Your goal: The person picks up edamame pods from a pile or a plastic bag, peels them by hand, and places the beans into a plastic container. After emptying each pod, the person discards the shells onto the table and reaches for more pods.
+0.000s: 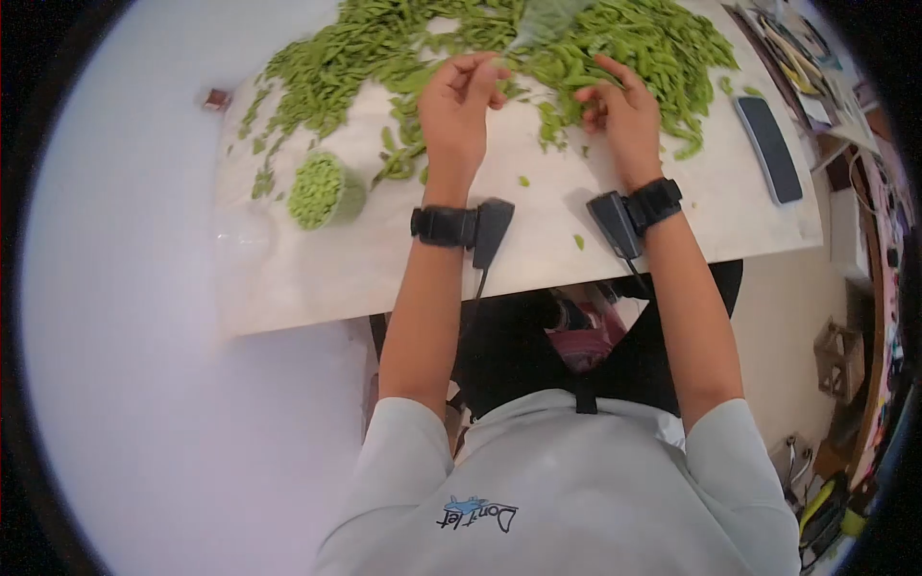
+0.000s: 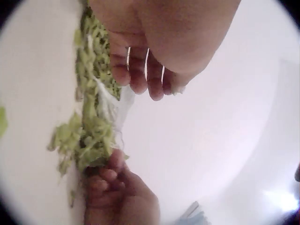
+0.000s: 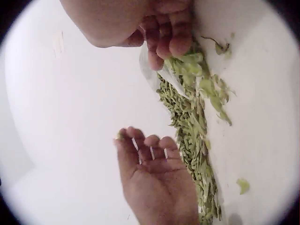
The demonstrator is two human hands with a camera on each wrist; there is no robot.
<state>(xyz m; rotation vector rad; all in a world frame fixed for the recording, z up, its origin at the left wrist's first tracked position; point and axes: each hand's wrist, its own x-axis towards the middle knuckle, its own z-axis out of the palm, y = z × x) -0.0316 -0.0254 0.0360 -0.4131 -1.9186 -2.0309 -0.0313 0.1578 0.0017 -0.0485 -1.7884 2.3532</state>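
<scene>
My left hand [image 1: 455, 120] is raised over the table, pinching a small green bean [image 3: 120, 135] between thumb and index fingertip; its other fingers are loosely bent. To its right, my right hand [image 1: 626, 120] hovers by the near edge of a heap of green pods [image 1: 663, 58], its fingers loosely curled with nothing visible in them. A second heap of pods [image 1: 336, 72] spreads over the table's far left. A clear plastic bag [image 1: 547, 21] lies between the heaps. The cup of shelled green beans [image 1: 317, 190] stands left of my left forearm.
A phone [image 1: 768, 149] lies at the right of the white-covered table [image 1: 538, 250]. Loose green bits [image 1: 579, 242] are scattered near its front. A small red-brown item [image 1: 217, 99] is at the left edge, and a cluttered shelf [image 1: 816, 86] stands beyond the right edge.
</scene>
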